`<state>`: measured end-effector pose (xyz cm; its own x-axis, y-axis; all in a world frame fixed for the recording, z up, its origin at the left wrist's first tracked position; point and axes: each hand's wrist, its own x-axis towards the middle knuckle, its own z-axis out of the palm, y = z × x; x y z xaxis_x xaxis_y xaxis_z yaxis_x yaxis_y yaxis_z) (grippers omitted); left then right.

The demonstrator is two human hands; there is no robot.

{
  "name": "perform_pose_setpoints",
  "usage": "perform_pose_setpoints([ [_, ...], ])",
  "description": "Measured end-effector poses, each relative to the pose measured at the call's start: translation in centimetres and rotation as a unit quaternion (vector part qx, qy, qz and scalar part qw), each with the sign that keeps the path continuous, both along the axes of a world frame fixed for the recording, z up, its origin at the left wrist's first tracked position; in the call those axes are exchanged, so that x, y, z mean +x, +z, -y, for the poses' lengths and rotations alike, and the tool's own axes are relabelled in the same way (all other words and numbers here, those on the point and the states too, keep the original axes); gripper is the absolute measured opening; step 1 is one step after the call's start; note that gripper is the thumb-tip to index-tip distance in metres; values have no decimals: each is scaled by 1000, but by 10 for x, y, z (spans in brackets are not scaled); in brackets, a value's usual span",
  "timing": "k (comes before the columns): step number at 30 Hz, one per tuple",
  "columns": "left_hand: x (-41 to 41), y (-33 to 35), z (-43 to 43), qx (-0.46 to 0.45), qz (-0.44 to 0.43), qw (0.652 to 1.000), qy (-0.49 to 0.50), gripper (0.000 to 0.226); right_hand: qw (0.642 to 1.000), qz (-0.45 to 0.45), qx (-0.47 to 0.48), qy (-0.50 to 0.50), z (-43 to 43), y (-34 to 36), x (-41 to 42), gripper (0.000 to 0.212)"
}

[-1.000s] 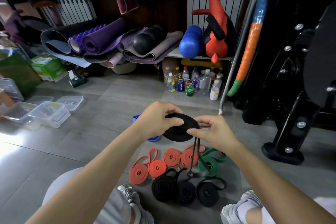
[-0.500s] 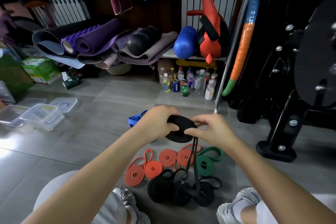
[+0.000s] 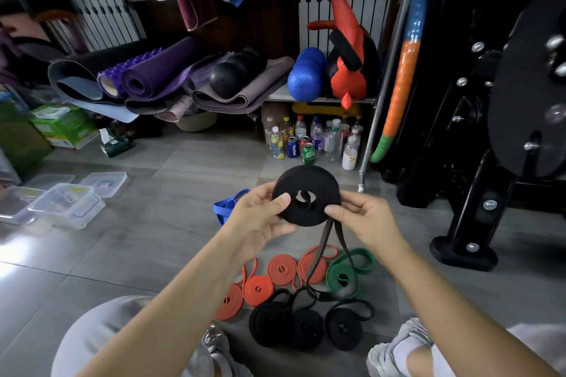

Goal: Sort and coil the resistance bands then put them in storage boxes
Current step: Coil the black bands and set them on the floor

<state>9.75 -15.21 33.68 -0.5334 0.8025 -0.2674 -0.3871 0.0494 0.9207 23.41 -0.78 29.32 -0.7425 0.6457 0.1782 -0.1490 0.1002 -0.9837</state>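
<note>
Both hands hold a black band coil (image 3: 309, 190) up in front of me, its flat face tilted toward the camera. My left hand (image 3: 257, 220) pinches its left rim and my right hand (image 3: 364, 217) pinches its lower right rim. The band's loose tail (image 3: 318, 263) hangs from the coil down to the floor. On the tiles below lie several coiled orange bands (image 3: 281, 269), one green coiled band (image 3: 343, 278) and three black coiled bands (image 3: 303, 324). A blue band (image 3: 225, 208) lies behind my left hand, partly hidden.
Clear plastic storage boxes (image 3: 66, 205) with lids sit on the floor at the left. Bottles and cans (image 3: 309, 141) stand under a shelf ahead. A black weight machine (image 3: 477, 162) fills the right side. My shoes (image 3: 407, 343) frame the bands.
The coil has tipped up from lying flat between my hands to facing the camera, and risen slightly. My left hand moved from over the coil to its left rim.
</note>
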Motion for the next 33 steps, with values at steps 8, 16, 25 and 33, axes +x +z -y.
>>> perform_pose_setpoints([
  [8, 4, 9, -21, -158, -589, 783, -123, 70, 971, 161, 175, -3, -5, 12, 10, 27],
  [16, 1, 24, -36, -213, -661, 687, -216, 28, 954, 183, 239, 9, 0, 17, 9, 27],
  [25, -16, 13, -14, -40, -374, 924, -70, 36, 977, 139, 163, 19, -9, 14, 11, 40],
  [33, -14, 5, -5, 69, -78, 995, 10, 26, 994, 69, 86, 10, -10, 5, 12, 39],
])
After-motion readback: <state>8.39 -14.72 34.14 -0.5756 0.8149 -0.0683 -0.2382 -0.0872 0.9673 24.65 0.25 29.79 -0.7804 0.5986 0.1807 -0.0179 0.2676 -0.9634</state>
